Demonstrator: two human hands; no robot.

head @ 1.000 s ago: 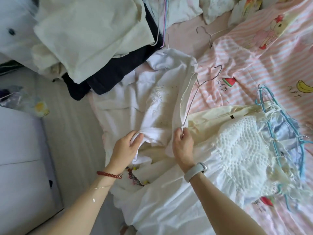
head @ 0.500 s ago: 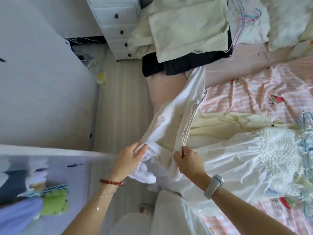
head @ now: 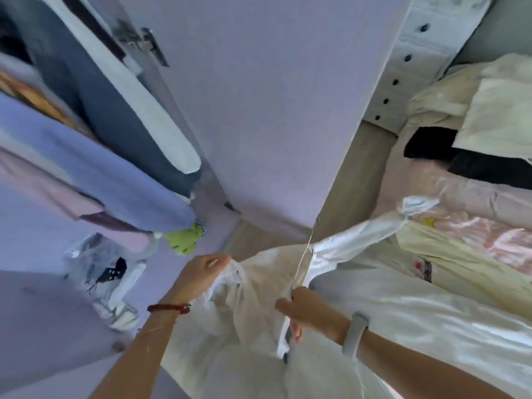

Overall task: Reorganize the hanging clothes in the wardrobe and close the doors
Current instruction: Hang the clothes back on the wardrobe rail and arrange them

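The open wardrobe door (head: 273, 110) is filling the middle of the view, with hanging clothes (head: 95, 168) crowding the wardrobe interior on the left and a bed (head: 460, 197) piled with more garments lying to the right. Between them, in front of the person, a white garment (head: 259, 283) on a thin wire hanger (head: 305, 254) is being held up off the bed, one sleeve trailing back toward the bedding. The left hand (head: 201, 275) is pinching a bunched fold of the cloth, fingers curled round it, while the right hand (head: 305, 309) is gripping the hanger's wire together with the fabric draped over it. The garment is looking light, soft and limp, likely to slide off so narrow a wire, so the hook or the hanger's neck seems the safest hold, with the other hand supporting the cloth.
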